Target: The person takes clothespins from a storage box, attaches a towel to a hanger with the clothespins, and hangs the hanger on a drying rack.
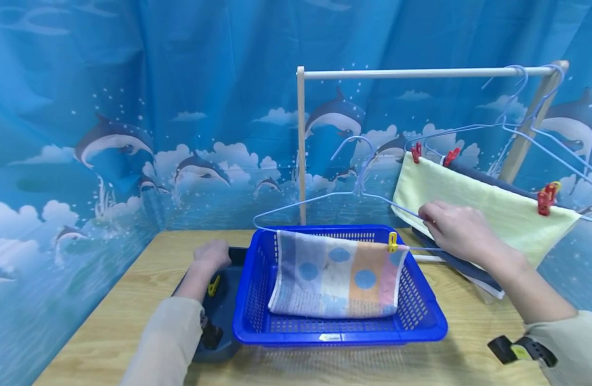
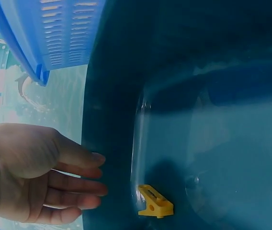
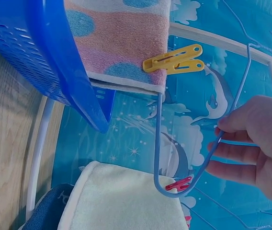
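My right hand (image 1: 457,228) pinches the right end of a blue wire hanger (image 1: 305,202) between thumb and fingers. Over the hanger's bottom bar hangs a folded towel (image 1: 331,273) with pastel stripes and blue dots. A yellow clothespin (image 3: 174,60) clips the towel's right corner to the bar; its left corner carries no pin. My left hand (image 2: 47,177) is over the far end of a dark tub (image 1: 228,308), fingers loosely extended and holding nothing. Inside the tub lies another yellow clothespin (image 2: 156,202), a short way from those fingertips.
A blue perforated basket (image 1: 334,338) stands beneath the towel, beside the tub. Behind at right, a rack (image 1: 421,73) bears hangers with a pale yellow towel (image 1: 474,198) and a dark one, held by red clothespins (image 1: 546,199). A dolphin-print curtain (image 1: 199,107) backs the wooden table (image 1: 127,289).
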Available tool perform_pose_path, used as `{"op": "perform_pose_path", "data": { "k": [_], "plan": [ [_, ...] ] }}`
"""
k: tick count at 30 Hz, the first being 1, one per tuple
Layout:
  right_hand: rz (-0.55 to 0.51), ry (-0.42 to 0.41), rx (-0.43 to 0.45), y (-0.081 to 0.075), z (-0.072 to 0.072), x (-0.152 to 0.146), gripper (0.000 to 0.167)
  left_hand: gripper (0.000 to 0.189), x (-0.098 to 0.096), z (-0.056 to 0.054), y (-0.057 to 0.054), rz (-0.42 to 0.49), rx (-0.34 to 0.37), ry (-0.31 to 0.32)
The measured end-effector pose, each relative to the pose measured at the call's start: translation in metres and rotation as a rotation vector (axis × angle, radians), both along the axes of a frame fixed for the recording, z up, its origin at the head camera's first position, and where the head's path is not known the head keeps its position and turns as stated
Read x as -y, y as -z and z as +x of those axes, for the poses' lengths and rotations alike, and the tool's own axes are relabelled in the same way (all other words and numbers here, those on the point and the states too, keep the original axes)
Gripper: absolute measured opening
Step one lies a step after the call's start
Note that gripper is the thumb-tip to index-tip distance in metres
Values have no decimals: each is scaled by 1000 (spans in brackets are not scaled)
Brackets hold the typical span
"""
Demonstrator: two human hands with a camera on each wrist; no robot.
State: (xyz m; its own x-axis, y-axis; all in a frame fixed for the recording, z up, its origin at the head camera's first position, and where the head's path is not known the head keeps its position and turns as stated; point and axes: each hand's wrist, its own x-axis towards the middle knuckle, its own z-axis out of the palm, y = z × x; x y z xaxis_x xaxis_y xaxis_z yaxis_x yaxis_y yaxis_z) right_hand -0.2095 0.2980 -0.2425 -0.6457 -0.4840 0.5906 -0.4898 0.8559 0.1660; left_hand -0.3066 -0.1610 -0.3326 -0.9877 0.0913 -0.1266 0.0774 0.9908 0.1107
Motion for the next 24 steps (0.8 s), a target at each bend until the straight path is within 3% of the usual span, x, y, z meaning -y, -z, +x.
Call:
{"op": "perform_pose_path", "data": {
  "k": [11, 24],
  "plan": [
    [0, 18, 42, 0, 2, 1, 11, 10, 2, -2, 11, -45, 114, 66],
    [-5, 41, 73, 2, 1, 1, 10, 14, 0, -2, 22, -70, 97, 111]
  ]
}}
